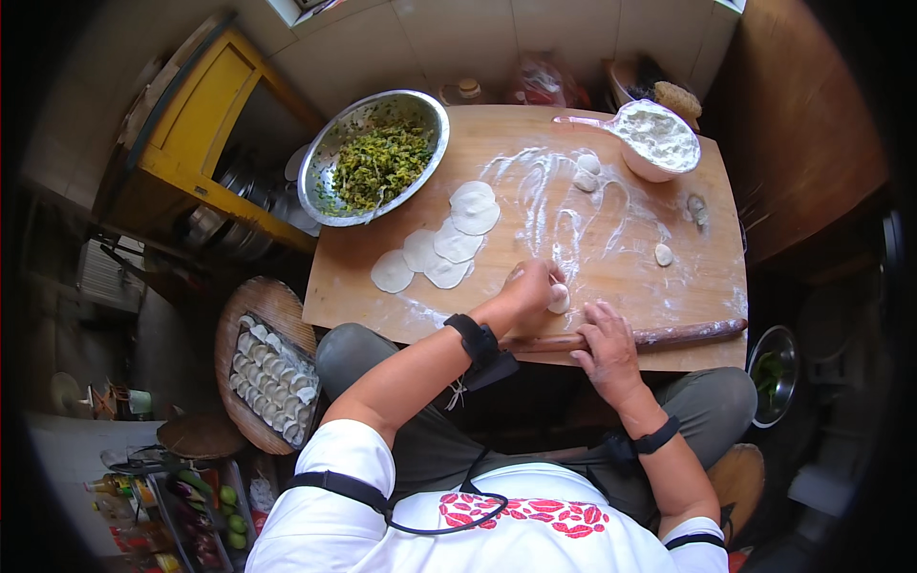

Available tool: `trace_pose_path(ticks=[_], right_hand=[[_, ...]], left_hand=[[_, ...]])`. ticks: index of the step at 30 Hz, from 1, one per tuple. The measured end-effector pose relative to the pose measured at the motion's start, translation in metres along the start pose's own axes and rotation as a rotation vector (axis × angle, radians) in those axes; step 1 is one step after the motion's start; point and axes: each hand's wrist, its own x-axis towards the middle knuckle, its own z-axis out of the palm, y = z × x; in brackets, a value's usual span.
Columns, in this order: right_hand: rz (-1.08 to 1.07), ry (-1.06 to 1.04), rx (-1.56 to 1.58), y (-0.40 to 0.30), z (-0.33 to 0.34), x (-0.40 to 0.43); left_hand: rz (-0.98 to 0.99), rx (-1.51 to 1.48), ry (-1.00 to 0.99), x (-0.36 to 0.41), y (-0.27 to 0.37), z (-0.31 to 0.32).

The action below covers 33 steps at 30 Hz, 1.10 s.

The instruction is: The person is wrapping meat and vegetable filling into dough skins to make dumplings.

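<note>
Between the thumb and fingers of my left hand (531, 288) is a small flattened dough piece (559, 299), low over the wooden board (523, 315). My right hand (607, 347) lies across the wooden rolling pin (688, 331), which runs along the board's near edge. Left of my left hand, several thin round dough wrappers (445, 272) overlap, with more wrappers (475, 208) just above. Two dough pieces (587, 172) sit in scattered flour farther back. Another small dough piece (663, 255) lies to the right.
A metal bowl of chopped green filling (383, 165) stands at the board's back left. A handled scoop of flour (659, 140) is at back right. Filled dumplings (276, 379) line a tray on a round wooden stool (240, 308). Right of the board is a bowl with greens (770, 376).
</note>
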Motion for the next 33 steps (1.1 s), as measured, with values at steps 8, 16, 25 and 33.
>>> trace_pose_path(ticks=[8,16,25,33], right_hand=[[0.178,-0.017,-0.167,0.013,0.012,0.037],[0.176,-0.005,-0.286,0.012,0.018,0.026],[0.244,0.086,-0.247,0.031,0.029,0.060],[0.149,-0.001,-0.249,-0.012,0.007,-0.004]], left_hand=[[0.093,0.318,-0.071,-0.013,0.005,0.003],[0.092,0.280,-0.020,-0.008,-0.007,0.002],[-0.081,0.390,-0.294,-0.015,0.030,-0.015],[-0.047,0.141,-0.087,-0.010,-0.022,-0.018]])
